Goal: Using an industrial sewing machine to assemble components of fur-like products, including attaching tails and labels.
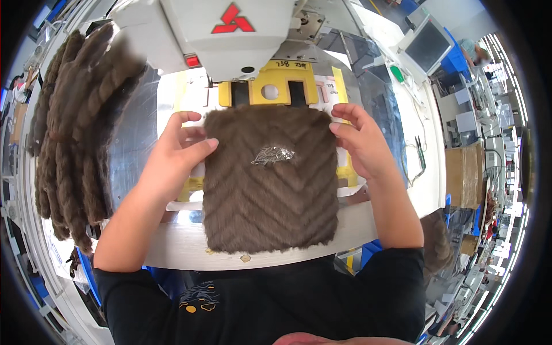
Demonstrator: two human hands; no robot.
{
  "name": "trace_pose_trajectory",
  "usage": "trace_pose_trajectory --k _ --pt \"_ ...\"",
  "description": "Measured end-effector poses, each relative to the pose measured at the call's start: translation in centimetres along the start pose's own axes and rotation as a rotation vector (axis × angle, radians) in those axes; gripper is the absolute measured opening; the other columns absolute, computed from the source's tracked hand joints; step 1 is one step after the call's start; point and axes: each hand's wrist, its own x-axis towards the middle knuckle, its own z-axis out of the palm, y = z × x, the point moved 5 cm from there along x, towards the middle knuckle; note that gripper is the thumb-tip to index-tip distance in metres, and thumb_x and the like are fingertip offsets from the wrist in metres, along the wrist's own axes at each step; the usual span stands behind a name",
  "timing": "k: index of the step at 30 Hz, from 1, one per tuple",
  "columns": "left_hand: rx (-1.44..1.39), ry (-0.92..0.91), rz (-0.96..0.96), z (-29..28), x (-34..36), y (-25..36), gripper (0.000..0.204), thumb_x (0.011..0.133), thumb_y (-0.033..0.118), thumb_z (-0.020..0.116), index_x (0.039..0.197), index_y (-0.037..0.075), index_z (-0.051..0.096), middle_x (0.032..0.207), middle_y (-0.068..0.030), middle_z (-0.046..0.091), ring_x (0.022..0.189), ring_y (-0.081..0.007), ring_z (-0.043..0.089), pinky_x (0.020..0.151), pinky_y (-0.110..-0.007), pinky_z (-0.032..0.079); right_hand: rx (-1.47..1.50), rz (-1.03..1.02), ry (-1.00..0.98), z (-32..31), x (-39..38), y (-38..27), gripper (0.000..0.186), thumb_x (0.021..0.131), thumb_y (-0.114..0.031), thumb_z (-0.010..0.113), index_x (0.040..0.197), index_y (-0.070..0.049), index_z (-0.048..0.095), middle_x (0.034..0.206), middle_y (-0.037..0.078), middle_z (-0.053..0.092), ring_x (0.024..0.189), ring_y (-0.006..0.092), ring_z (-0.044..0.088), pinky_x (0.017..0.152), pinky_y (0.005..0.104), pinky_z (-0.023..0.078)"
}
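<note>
A brown fur panel (270, 201) with chevron ridges lies in front of me, with a small shiny silver embroidered patch (273, 155) in its upper middle. Its top edge meets the yellow frame plate (313, 92) of a white sewing machine (230, 52). At the panel's upper left side is my left hand (185, 141), fingers curved and apart, the thumb tip over the fur's edge. My right hand (361, 138) sits at the upper right side, thumb and forefinger touching the edge with a gap between them.
Twisted brown fur strips (75, 132) are heaped on the left. A metal work surface (172, 247) runs beneath the panel. To the right are a monitor (428, 43), small snips (420, 155) and a cardboard box (464, 175). Another person (472, 53) is in the far background.
</note>
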Motion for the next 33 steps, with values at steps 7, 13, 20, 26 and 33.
trace_pose_trajectory --k 7,13,20,26,33 --pt "0.758 -0.014 0.179 1.3 -0.5 0.6 0.041 0.096 0.014 0.069 0.135 0.002 0.063 0.078 -0.0175 0.066 0.071 -0.0271 0.064 0.073 -0.037 0.052 -0.583 0.093 -0.089 0.4 -2.3 0.0 0.041 0.094 -0.021 0.070 0.130 -0.004 0.061 0.083 0.011 0.068 0.074 0.0220 0.068 0.072 0.0363 0.054" --pt "1.000 0.059 0.467 2.4 0.3 0.4 0.039 0.098 0.015 0.062 0.134 -0.001 0.062 0.096 -0.0246 0.070 0.092 -0.0446 0.066 0.083 -0.049 0.052 -0.942 -0.201 0.002 2.2 -2.0 -1.4 0.038 0.095 -0.021 0.061 0.127 0.001 0.066 0.092 0.026 0.072 0.092 0.0443 0.068 0.085 0.0498 0.053" --pt "1.076 0.118 0.506 2.6 2.0 1.2 0.038 0.099 0.015 0.061 0.131 -0.006 0.061 0.100 -0.0241 0.070 0.096 -0.0433 0.066 0.086 -0.049 0.052 -1.038 -0.356 0.055 2.6 0.8 -2.3 0.037 0.093 -0.018 0.063 0.124 0.001 0.068 0.092 0.027 0.070 0.091 0.0442 0.069 0.083 0.0497 0.054" --pt "1.067 0.132 0.439 2.6 4.5 2.2 0.038 0.099 0.015 0.060 0.131 -0.005 0.062 0.105 -0.0259 0.071 0.099 -0.0445 0.067 0.087 -0.050 0.053 -1.100 -0.356 -0.022 2.7 3.7 -3.1 0.028 0.095 -0.015 0.059 0.112 0.004 0.070 0.096 0.027 0.071 0.095 0.0455 0.068 0.088 0.0528 0.053" --pt "0.979 0.145 0.298 2.4 5.1 2.5 0.039 0.095 0.011 0.063 0.132 -0.003 0.059 0.095 -0.0272 0.070 0.091 -0.0470 0.067 0.082 -0.050 0.053 -1.023 -0.314 0.036 2.5 3.8 -2.9 0.041 0.093 -0.015 0.060 0.131 0.000 0.063 0.093 0.028 0.070 0.094 0.0467 0.066 0.087 0.0540 0.051"
